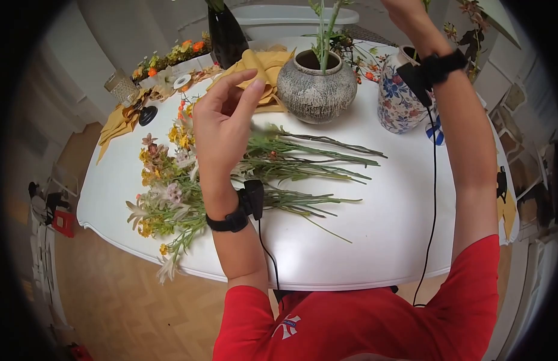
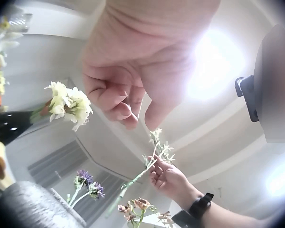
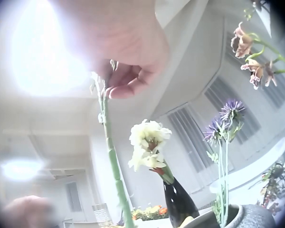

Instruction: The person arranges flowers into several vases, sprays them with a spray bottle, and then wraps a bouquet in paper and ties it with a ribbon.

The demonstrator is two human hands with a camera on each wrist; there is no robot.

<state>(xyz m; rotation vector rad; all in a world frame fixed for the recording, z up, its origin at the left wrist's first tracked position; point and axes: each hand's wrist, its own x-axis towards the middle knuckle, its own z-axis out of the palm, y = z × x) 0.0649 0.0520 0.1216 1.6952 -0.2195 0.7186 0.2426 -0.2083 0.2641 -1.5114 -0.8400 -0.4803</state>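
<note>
High above the table my right hand pinches a thick green flower stem near its top, below small pale blossoms. In the head view the stem's lower part overlaps the mouth of a round grey textured vase. Two purple spiky flowers stand in that vase on thin stems. My left hand is raised to the left of the vase, over the laid-out flowers, fingers loosely bent and holding nothing. Under it, a bunch of cut flowers lies with its green stems pointing right.
A blue-and-red patterned vase stands at the right with brownish orchids. Behind are a tall black vase with a white flower and folded yellow cloth. A ribbon spool and glass sit left.
</note>
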